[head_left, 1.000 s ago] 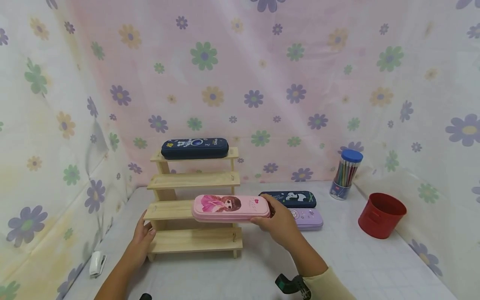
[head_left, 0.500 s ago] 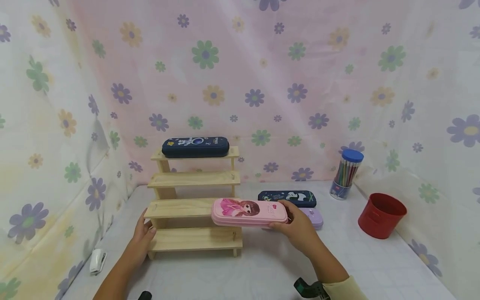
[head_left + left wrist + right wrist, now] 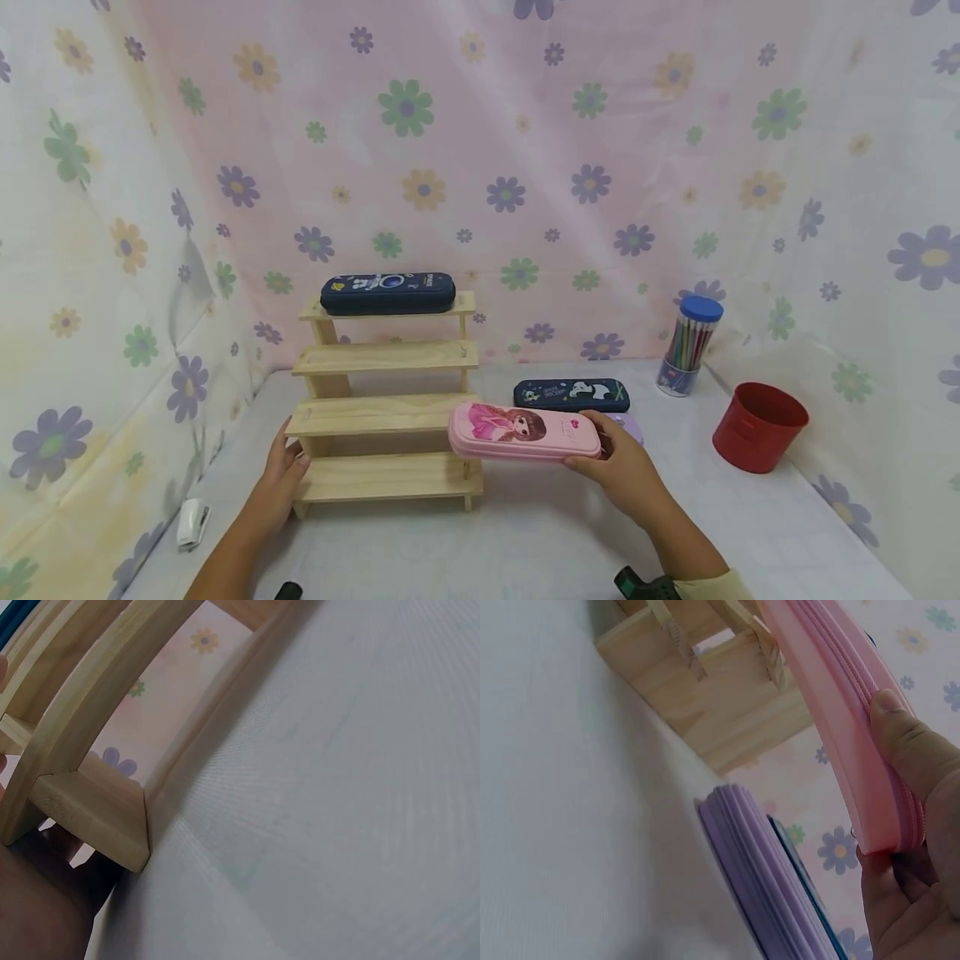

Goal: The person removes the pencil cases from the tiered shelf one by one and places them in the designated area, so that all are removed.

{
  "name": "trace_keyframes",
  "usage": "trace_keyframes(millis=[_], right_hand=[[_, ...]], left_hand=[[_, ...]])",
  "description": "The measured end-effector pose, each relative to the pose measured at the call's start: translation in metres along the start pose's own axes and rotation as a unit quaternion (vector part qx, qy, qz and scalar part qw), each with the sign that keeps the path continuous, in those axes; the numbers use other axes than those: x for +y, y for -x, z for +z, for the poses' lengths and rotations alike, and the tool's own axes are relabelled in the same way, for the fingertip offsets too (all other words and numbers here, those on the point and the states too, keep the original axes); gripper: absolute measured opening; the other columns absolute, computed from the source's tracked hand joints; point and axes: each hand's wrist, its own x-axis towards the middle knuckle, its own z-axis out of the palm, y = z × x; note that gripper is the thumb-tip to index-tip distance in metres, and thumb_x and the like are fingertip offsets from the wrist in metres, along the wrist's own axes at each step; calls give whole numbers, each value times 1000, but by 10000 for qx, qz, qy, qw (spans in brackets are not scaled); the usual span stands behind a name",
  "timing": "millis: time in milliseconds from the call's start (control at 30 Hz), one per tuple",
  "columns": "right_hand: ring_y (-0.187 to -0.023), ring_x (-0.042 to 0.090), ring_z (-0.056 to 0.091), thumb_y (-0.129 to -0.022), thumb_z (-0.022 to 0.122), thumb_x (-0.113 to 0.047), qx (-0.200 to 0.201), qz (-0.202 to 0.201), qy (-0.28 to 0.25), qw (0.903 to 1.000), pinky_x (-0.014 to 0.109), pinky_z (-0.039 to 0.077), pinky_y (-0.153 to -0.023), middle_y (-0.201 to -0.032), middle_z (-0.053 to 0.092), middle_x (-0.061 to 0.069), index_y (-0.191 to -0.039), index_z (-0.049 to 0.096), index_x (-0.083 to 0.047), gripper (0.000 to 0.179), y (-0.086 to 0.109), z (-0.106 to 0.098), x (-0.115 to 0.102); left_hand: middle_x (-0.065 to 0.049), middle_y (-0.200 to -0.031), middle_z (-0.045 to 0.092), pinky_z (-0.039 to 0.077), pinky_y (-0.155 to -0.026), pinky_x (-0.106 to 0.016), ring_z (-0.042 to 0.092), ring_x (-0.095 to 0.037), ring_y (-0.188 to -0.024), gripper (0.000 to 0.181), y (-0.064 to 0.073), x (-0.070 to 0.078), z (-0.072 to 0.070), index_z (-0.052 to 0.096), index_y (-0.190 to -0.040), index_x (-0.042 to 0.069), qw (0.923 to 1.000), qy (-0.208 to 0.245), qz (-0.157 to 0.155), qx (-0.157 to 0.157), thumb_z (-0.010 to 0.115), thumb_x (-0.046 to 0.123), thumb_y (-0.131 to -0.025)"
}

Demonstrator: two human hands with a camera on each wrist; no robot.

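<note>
In the head view my right hand (image 3: pixel 626 467) grips the right end of a pink pencil case (image 3: pixel 525 432) printed with a doll-like girl. The case hangs in the air, before the right side of a stepped wooden shelf (image 3: pixel 386 479). Thumb and fingers pinch its zipped edge in the right wrist view. My left hand (image 3: pixel 281 479) holds the shelf's left side near the lower steps; its fingers are partly hidden behind the wood. A dark blue space pencil case (image 3: pixel 387 294) rests on the top step.
Right of the shelf lie a dark panda pencil case (image 3: pixel 573 394) and a purple pencil case (image 3: pixel 754 874), partly covered by the pink one in the head view. Farther right stand a tub of pencils (image 3: pixel 688 346) and a red bucket (image 3: pixel 757 429). A white stapler (image 3: pixel 192 525) lies at left.
My right hand has carried the pink pencil case rightward and slightly down, from in front of the shelf's third step toward its right edge. My left hand stays on the shelf.
</note>
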Motion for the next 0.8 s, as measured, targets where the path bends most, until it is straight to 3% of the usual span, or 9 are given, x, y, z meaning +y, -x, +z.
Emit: trace_keyframes(millis=[333, 567, 800], right_hand=[[-143, 39, 51, -76, 88, -60, -32, 261, 27, 9997, 50, 52, -105, -160, 48, 12, -158, 42, -22, 102, 6, -16, 22], [-144, 44, 48, -74, 88, -61, -89, 370, 339, 9987, 52, 50, -107, -163, 44, 17, -161, 39, -17, 109, 10, -26, 35], [-141, 45, 51, -73, 89, -61, -195, 394, 759, 9961, 59, 48, -108, -159, 49, 19, -157, 45, -15, 106, 18, -41, 53]], left_hand=[[-47, -162, 12, 39, -91, -6, 24, -63, -148, 74, 0, 0, -4, -15, -167, 11, 9999, 85, -105, -50, 37, 18, -114], [-43, -164, 13, 40, -90, -7, 27, -60, -149, 73, 1, 0, -3, -14, -167, 16, 9996, -21, -292, -3, 37, 22, -114], [-43, -165, 11, 36, -89, -4, 20, -61, -151, 74, 3, 4, -1, -16, -167, 17, 9990, -50, -437, -48, 37, 24, -115]])
